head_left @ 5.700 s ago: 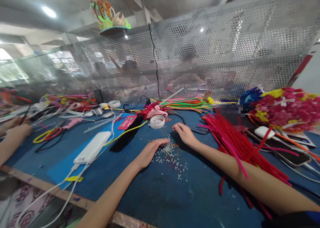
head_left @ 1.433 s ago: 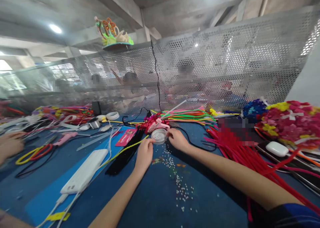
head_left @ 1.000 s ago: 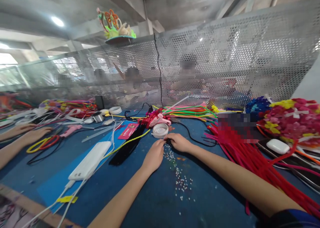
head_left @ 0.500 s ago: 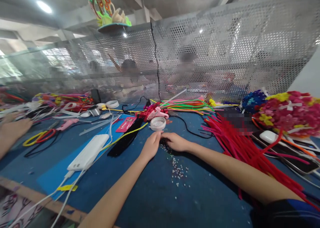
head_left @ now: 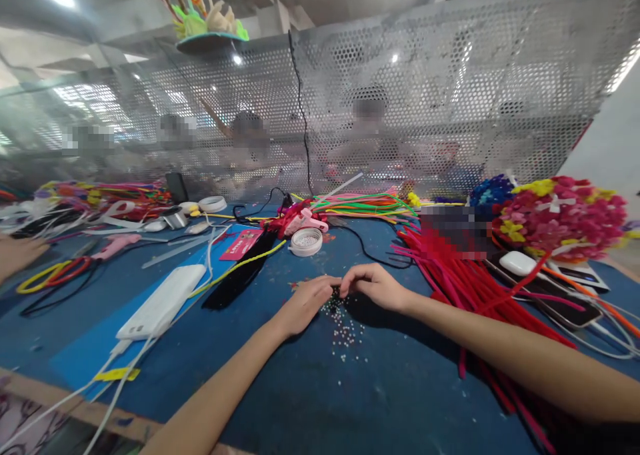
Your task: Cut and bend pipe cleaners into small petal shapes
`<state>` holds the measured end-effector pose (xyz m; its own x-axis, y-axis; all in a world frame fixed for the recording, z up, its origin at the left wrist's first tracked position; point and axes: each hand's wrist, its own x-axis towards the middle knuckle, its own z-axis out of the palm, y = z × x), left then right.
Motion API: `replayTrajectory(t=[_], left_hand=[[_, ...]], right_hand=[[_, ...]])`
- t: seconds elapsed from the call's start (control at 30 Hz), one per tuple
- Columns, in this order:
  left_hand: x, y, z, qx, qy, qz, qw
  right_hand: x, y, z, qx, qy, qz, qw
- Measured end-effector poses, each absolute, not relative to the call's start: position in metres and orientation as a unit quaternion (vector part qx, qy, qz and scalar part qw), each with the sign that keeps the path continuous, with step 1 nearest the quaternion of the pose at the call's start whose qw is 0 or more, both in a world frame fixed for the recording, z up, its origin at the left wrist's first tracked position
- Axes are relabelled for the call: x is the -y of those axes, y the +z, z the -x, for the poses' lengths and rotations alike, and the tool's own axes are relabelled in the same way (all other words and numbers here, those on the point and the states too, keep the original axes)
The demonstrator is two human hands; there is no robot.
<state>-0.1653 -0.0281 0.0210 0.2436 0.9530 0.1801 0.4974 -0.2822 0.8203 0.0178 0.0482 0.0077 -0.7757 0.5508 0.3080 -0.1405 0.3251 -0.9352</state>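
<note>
Small pale beads (head_left: 345,335) lie scattered on the blue tabletop in front of me, with more between my hands. My left hand (head_left: 306,305) rests on its edge beside them, fingers stretched out and holding nothing. From the right, my right hand (head_left: 375,287) arches over the beads' far end with its fingers bent and loosely apart. Its fingertips come close to those of my left hand; whether they touch is unclear. Just beyond both hands stands a round white container (head_left: 307,247) with beads in it. A pink glue gun (head_left: 307,222) lies behind it.
Left lie a white power bank (head_left: 163,302) with cables, black pipe cleaners (head_left: 240,275) and scissors (head_left: 80,268). Red pipe cleaners (head_left: 460,275), a phone (head_left: 555,302) and a flower bouquet (head_left: 560,222) lie right. A perforated metal screen (head_left: 425,128) closes the back. Another person's hand (head_left: 20,255) shows at far left.
My hands have moved from just against the container's near side back toward me, and their fingers have come apart. The view has shifted slightly to the right.
</note>
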Motion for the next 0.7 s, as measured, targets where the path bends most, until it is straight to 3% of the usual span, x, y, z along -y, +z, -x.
replayTrajectory(t=[0.17, 0.27, 0.4, 0.53, 0.7], left_hand=[[0.071, 0.025, 0.161, -0.594, 0.2, -0.767, 0.134], [0.105, 0.014, 0.15, -0.589, 0.124, -0.795, 0.078], [0.117, -0.005, 0.134, -0.624, 0.129, -0.77, -0.012], [0.086, -0.011, 0.134, -0.654, 0.146, -0.739, -0.076], [0.046, -0.006, 0.156, -0.685, 0.171, -0.706, -0.063]], right_hand=[[-0.056, 0.0, -0.034, 0.766, 0.489, 0.214, 0.359], [-0.058, -0.005, -0.031, 0.807, 0.419, 0.239, 0.341], [-0.038, -0.004, -0.024, 0.876, 0.344, 0.174, 0.291], [-0.012, 0.004, -0.023, 0.862, 0.41, 0.125, 0.27], [-0.029, 0.004, -0.02, 0.797, 0.458, 0.187, 0.346]])
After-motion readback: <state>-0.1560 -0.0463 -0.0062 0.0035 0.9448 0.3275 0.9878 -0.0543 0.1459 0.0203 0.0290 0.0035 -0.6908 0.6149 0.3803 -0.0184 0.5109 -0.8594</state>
